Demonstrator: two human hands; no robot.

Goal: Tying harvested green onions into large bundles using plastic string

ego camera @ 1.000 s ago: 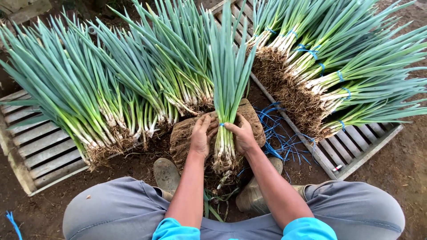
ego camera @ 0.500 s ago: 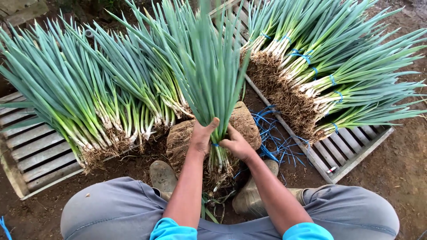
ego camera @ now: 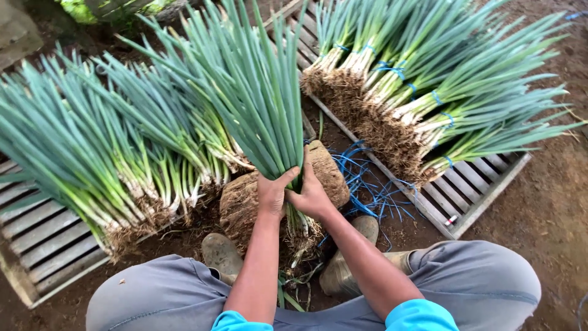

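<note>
Gripping one bunch of green onions (ego camera: pixel 257 104) at its pale lower stalks, the left hand (ego camera: pixel 272 193) and right hand (ego camera: pixel 312 196) were both clamped round it, thumbs nearly touching. Bunch stood upright, roots down, over a brown log block (ego camera: pixel 327 171). Loose green onions (ego camera: pixel 92 159) lay on the left slatted pallet (ego camera: pixel 37 239); tied bundles (ego camera: pixel 429 92) on the right pallet (ego camera: pixel 484 184); blue twine (ego camera: pixel 367 190) on soil between.
</note>
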